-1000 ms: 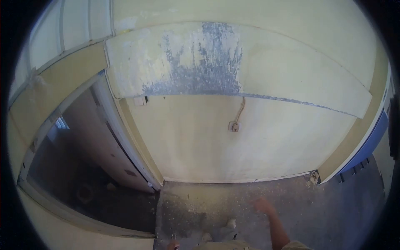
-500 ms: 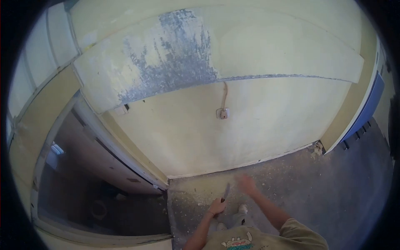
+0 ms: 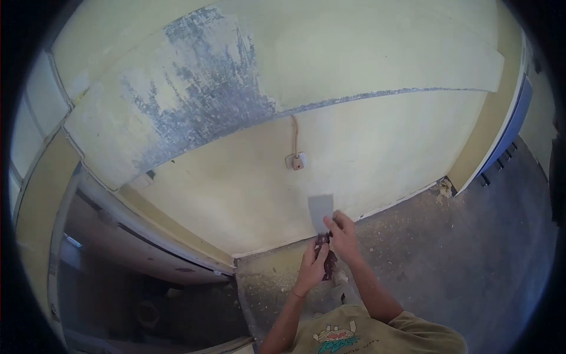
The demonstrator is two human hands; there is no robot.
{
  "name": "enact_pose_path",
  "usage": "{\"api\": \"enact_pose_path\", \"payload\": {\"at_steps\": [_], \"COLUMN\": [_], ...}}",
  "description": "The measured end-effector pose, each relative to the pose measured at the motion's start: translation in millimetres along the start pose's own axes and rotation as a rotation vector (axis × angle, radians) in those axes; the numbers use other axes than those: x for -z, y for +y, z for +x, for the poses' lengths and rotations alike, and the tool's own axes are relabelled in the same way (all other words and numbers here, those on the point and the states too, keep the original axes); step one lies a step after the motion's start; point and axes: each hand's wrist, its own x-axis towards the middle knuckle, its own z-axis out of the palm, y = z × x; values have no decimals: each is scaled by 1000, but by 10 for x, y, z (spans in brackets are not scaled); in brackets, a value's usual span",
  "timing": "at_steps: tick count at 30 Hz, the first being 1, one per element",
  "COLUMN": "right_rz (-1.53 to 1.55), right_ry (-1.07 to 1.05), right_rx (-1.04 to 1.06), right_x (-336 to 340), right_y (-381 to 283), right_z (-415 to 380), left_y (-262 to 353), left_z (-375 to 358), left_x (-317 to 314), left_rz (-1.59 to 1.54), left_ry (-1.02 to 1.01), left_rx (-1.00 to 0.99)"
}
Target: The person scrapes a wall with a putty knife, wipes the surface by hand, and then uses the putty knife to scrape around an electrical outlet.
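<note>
A putty knife (image 3: pixel 321 211) with a broad grey blade and a dark red handle is held upright in front of my body, blade pointing toward the wall. My left hand (image 3: pixel 310 268) is wrapped round the handle, its thumb lying along it. At the base of the blade, my right hand (image 3: pixel 343 235) has its fingers bent against the tool where blade and handle meet. The wall panel (image 3: pixel 354 65) ahead has a large scraped grey patch (image 3: pixel 206 88) at its left, with pale paint around it.
Below the panel, a socket with a cable (image 3: pixel 297 162) sits on the wall. An open doorway (image 3: pixel 135 259) leads to a dark space at the left. Paint flakes lie on the floor (image 3: pixel 407 253). A blue panel (image 3: pixel 510 133) stands at the right.
My right hand has come in from the side to the putty knife. The left hand has raised the knife, and its broad blade face now shows. The view has shifted slightly right.
</note>
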Motion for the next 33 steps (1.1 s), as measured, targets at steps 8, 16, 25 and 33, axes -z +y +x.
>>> {"api": "enact_pose_path", "payload": {"at_steps": [8,16,25,33], "right_rz": [579,505,302,328], "right_ry": [-32,-11,111,186], "right_rx": [121,210,273,282], "right_x": [-42,-85,-140,-223], "right_y": [-736,-1053,-1143,-1205], "right_z": [1170,1926,2259,2299], "left_y": [411,936,1322,1518], "left_z": [880,1657,2304,2568], "left_x": [-88,-66,-17,1], "left_rz": [188,304,38,-34], "left_ry": [122,311,543,614], "left_rx": [-187,-278,-420,-503]}}
